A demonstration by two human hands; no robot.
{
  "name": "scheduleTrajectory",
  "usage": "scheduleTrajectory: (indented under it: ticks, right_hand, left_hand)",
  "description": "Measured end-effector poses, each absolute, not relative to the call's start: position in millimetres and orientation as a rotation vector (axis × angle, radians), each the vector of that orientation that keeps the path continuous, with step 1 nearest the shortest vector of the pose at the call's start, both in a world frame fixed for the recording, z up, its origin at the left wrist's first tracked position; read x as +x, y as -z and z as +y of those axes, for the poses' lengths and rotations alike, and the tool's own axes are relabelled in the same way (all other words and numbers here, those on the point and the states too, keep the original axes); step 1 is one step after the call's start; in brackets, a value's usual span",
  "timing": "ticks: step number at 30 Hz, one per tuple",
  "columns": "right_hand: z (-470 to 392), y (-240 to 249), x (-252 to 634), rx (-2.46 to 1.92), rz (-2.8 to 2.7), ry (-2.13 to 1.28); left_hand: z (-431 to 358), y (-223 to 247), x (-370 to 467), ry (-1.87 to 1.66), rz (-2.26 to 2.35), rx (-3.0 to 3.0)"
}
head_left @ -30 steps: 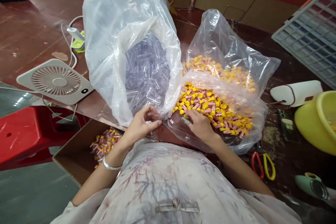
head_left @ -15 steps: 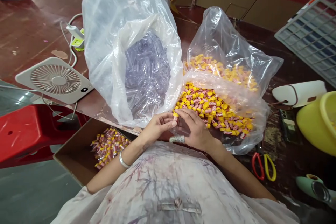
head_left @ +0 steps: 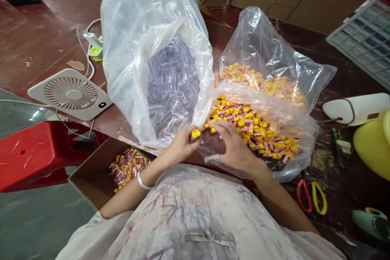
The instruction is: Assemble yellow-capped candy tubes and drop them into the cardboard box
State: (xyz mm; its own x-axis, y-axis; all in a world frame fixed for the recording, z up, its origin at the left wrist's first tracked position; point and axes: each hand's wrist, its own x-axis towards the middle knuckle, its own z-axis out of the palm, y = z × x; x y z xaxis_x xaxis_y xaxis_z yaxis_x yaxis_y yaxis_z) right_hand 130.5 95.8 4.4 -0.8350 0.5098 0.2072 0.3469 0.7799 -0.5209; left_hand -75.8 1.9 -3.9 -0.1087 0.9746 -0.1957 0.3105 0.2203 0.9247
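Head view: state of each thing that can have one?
Left hand: grip closed on a yellow cap
Right hand: grip open, nothing visible in it
White bag: open, tubes inside
Clear bag: open, loose caps inside
Box: open, small pieces inside
Scissors: lying flat, opening unclear
Fan: cannot tell if running
Adapter: plugged into power strip
Stool: upright

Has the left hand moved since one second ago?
Yes. Judged against the white bag, the left hand has shifted to the right, toward the pile of yellow caps.
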Motion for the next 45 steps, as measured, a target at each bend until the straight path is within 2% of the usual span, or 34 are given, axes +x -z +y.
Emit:
scheduleTrajectory:
  ticks: [3, 6, 8, 10, 13, 17, 20, 22, 27, 32, 39, 45]
  right_hand:
    - [122, -12, 157, -0.986, -2.546, -0.518]
    - [130, -5, 170, -1.226, -2.631, -0.365]
    - [125, 3, 166, -1.318, -2.755, -0.316]
    - [116, 11, 153, -1.424, -2.823, -0.252]
    - [105, 19, 134, -1.535, -2.881, -0.147]
    - [98, 28, 126, -1.374, -2.984, -0.116]
    - [99, 33, 130, -1.303, -2.969, -0.179]
    - [102, 34, 134, -1.298, -2.82, -0.355]
    - [103, 19, 128, -1.075, -1.914, -1.036]
    - [98, 1, 114, -0.962, -1.656, -1.282]
    - [88, 9, 104, -1.0, -1.536, -1.391]
    - [81, 7, 109, -0.858, -1.881, -1.262]
  left_hand:
    - [14, 1, -103, -0.579, 2.194, 1.643]
    - [26, 7, -122, -0.144, 2.313, 1.79]
    - [30, 13, -127, -0.035, 2.298, 1.827]
    - [29, 18, -128, -0.141, 2.298, 1.809]
    - [19, 18, -127, -0.569, 2.192, 1.679]
    - [-3, 9, -121, -0.992, 1.864, 1.318]
    - [-15, 6, -111, -1.156, 1.619, 0.966]
    - [-19, 9, -104, -1.233, 1.462, 0.784]
    - [-18, 16, -89, -1.281, 1.361, 0.725]
    - [-12, 14, -78, -1.293, 1.401, 0.771]
    - [-8, 12, -67, -1.329, 1.425, 0.817]
    - [-3, 8, -58, -1.123, 1.252, 0.915]
